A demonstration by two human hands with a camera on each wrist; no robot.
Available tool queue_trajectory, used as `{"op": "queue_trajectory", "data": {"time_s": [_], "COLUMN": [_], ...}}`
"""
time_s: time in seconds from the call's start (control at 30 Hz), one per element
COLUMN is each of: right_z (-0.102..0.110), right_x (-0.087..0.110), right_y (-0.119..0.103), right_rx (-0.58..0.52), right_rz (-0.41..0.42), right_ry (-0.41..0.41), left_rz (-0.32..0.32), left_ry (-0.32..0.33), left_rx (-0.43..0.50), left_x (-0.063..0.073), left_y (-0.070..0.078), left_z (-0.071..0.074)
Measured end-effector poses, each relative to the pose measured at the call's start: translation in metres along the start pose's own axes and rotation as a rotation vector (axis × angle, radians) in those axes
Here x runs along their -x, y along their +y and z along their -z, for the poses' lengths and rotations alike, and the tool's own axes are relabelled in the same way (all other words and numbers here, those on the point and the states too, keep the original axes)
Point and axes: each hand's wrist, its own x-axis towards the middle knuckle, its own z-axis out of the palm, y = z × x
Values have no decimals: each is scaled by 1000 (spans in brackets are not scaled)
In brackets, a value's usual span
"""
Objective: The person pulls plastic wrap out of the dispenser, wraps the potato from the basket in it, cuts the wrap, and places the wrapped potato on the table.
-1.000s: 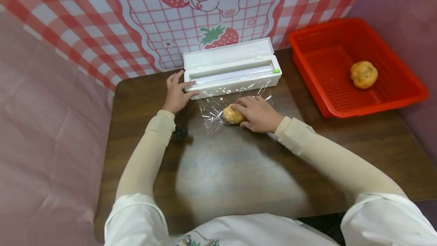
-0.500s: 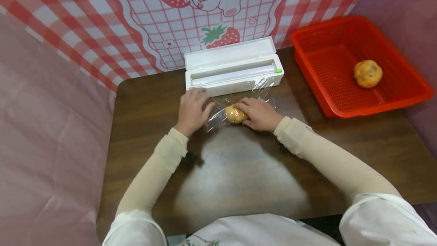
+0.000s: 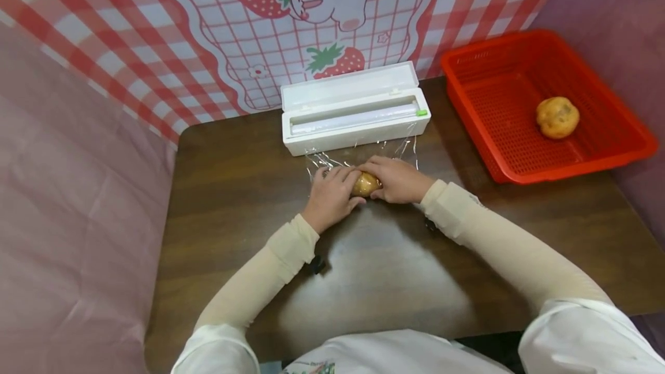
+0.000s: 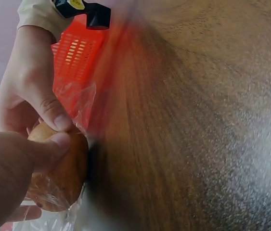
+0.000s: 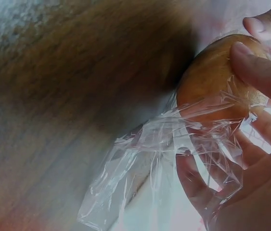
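A yellow-brown potato (image 3: 365, 184), partly covered by clear plastic wrap (image 5: 149, 139), sits on the table between the two hands. From its left side the left hand (image 3: 332, 195) grips it, thumb on the near face and fingers curled over the far side. The right hand (image 3: 399, 180) holds the right side, its thumb also on the potato (image 4: 75, 168) in the left wrist view. Wrap stretches from the potato back to a white dispenser box (image 3: 358, 138), whose lid (image 3: 348, 86) stands raised above a roll of film (image 3: 355, 119).
To the right is a red plastic basket (image 3: 480, 137) with a second potato (image 3: 557, 118) inside. A green slider (image 3: 421, 112) sits at the box's right end. Behind the brown table (image 3: 223, 189) hangs a checked strawberry cloth (image 3: 208, 27).
The left hand has left the dispenser box's left end and moved right and nearer to grip the potato. The right hand keeps its hold; the loose wrap on the left is drawn in.
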Motion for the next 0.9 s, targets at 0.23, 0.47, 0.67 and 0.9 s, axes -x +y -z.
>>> {"op": "queue_trajectory", "data": {"time_s": [0.23, 0.47, 0.67, 0.9], "right_z": [-1, 0, 1, -7], "right_x": [1, 2, 7, 23], "right_y": [-1, -2, -10, -33], "right_rx": [-78, -142, 42, 314], "right_rz": [-8, -19, -25, 73], "right_ry": [-18, -65, -10, 269], "left_rz": [-7, 5, 25, 56], "left_ry": [-33, -135, -221, -275], "left_rx": [51, 239, 352, 464], "left_x": [0, -4, -11, -20], "left_y": [0, -5, -12, -20], "left_z": [-1, 8, 13, 19]}}
